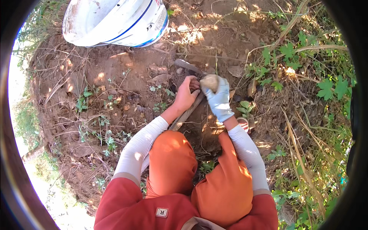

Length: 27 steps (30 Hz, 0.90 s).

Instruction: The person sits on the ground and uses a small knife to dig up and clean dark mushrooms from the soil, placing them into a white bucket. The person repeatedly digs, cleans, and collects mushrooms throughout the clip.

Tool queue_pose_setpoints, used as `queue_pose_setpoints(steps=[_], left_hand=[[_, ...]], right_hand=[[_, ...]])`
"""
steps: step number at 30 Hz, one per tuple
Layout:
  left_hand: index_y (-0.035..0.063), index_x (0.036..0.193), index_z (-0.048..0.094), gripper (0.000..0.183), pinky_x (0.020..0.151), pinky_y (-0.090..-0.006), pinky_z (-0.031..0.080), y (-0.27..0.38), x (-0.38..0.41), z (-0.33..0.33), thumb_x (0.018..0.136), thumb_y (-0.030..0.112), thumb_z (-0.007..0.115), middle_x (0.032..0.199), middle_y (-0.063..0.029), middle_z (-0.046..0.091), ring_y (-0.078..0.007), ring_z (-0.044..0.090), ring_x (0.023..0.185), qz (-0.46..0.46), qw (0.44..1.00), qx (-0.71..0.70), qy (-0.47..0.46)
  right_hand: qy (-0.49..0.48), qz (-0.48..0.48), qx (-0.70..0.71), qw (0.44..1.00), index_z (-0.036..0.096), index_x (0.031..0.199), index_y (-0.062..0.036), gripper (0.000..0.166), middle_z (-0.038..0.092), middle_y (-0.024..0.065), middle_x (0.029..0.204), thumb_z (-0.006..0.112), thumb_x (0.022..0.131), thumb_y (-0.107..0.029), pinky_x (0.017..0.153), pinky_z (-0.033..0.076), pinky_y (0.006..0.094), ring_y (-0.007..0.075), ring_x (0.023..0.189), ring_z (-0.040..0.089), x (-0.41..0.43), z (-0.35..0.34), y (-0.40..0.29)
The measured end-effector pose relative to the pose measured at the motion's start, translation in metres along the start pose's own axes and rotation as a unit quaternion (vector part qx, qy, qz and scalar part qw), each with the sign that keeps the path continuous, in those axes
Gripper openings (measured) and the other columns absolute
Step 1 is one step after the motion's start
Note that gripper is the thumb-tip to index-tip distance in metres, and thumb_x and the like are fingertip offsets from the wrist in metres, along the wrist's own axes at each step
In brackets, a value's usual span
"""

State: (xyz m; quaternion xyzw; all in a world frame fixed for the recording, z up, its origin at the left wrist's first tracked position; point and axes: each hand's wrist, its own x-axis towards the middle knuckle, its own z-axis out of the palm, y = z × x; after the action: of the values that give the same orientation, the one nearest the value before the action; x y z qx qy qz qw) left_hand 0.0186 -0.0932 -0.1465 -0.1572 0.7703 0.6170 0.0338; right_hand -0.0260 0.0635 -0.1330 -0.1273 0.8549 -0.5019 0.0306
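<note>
My bare left hand point(186, 94) curls its fingers at the junction of a digging tool's wooden handle point(188, 113) and its metal head point(189, 66). The handle slants down toward my left knee, and the head reaches up and left over the soil. Just right of it, my right hand point(220, 99), in a pale blue-white work glove, is closed around a rounded tan lump point(210, 82) that looks like a stone. Motion blurs this hand and the lump. The glove and my fingers hide the middle of the tool.
A white plastic bucket point(138, 26) with blue bands lies tipped at the upper left. A small round red-and-white object point(243, 124) sits beside my right wrist. Leafy vines point(287, 51) and dry stalks point(299, 143) crowd the right. Bare soil point(123, 72) carries twigs and weeds.
</note>
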Motion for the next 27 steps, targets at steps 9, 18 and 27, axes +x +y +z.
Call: queue_pose_setpoints(steps=[9, 18, 27], left_hand=[[0.0016, 0.111, 0.062, 0.038, 0.074, -0.03, 0.05, 0.012, 0.001, 0.009, 0.076, 0.004, 0.078, 0.091, -0.007, 0.054, -0.0163, 0.057, 0.081, 0.057, 0.99, 0.128, -0.008], [0.0006, 0.119, 0.062, 0.036, 0.075, -0.0243, 0.049, 0.055, -0.007, -0.002, 0.085, 0.008, 0.072, 0.095, -0.0014, 0.054, -0.008, 0.055, 0.084, 0.016, 0.997, -0.006, -0.074], [-0.0023, 0.118, 0.062, 0.034, 0.074, -0.0269, 0.051, 0.076, -0.011, 0.0, 0.086, 0.006, 0.07, 0.095, -0.0072, 0.057, -0.012, 0.059, 0.083, 0.046, 0.993, 0.014, -0.106]], right_hand=[[0.122, 0.062, -0.254, 0.958, 0.052, 0.125, 0.0011, 0.054, 0.055, 0.0206, 0.119, 0.075, 0.08, -0.018, 0.095, 0.043, 0.0439, 0.0339, 0.108, 0.054, 0.002, -0.038, 0.034], [-0.135, 0.293, 0.43, 0.843, 0.057, 0.129, -0.0063, 0.035, 0.065, 0.0022, 0.11, 0.062, 0.096, -0.019, 0.076, 0.053, 0.0236, 0.0099, 0.089, 0.063, -0.001, -0.051, -0.021], [-0.081, 0.28, 0.446, 0.846, 0.061, 0.122, -0.0005, 0.029, 0.068, 0.0064, 0.106, 0.061, 0.096, -0.014, 0.075, 0.057, 0.0246, 0.0118, 0.086, 0.067, -0.003, -0.046, -0.023]])
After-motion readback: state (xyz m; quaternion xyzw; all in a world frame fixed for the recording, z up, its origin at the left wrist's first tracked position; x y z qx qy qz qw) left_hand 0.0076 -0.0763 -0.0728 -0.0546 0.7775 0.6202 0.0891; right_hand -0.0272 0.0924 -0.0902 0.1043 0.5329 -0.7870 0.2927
